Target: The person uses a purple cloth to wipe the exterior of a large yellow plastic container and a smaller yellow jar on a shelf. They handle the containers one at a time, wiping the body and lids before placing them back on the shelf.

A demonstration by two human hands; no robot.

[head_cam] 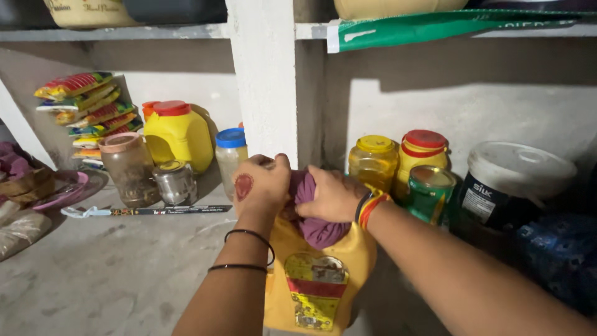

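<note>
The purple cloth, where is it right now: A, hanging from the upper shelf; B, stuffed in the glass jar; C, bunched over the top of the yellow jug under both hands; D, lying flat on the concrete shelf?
C: the purple cloth is bunched on top of the yellow jug, with the left hand and right hand gripping it.

Glossy plastic jug point(323, 274), matt cloth point(314, 227)

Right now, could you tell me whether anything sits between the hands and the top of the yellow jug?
Yes: a purple cloth is bunched over the top of the yellow jug. The left hand and right hand both press on that cloth, which hides the jug's top.
</note>
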